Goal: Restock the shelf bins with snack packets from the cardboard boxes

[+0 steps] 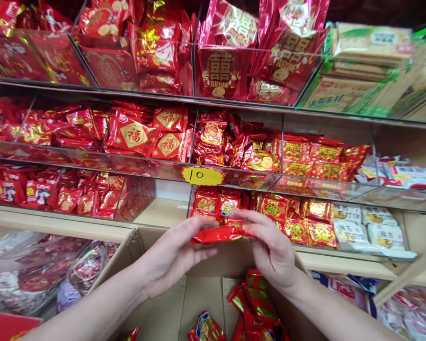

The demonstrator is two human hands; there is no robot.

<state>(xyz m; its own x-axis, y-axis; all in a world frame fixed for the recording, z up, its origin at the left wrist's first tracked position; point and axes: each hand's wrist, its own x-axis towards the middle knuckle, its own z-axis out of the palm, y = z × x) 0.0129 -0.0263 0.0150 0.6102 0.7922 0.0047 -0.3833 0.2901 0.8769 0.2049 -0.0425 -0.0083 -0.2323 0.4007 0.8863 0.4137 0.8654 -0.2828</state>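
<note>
We hold one packet [218, 234] above the far part of the carton [202, 260]; our left hand [179, 244] grasps it at the left end, and our right hand [273, 251] grasps it at the right end; the packet is red, roughly level, with a narrow side turned toward us; its printed face is hidden from us. Inside the carton we find a heap [259, 308] of red-and-gold packs at the right, and a single pack [206, 327] near the middle; another red piece shows partly at the near left. Beyond the carton we note tiered clear bins of red packs; the middle tier bears a yellow tag [203, 175] reading "10", located above the carton; beyond the carton and to its right, the lowest tier contains white packs [386, 232]; higher on the same side we find crackers [369, 85] in green-and-clear wrap. Bags [83, 267] lie left of the carton, beneath the bins; more bagged goods [344, 289] lie to its right.
</note>
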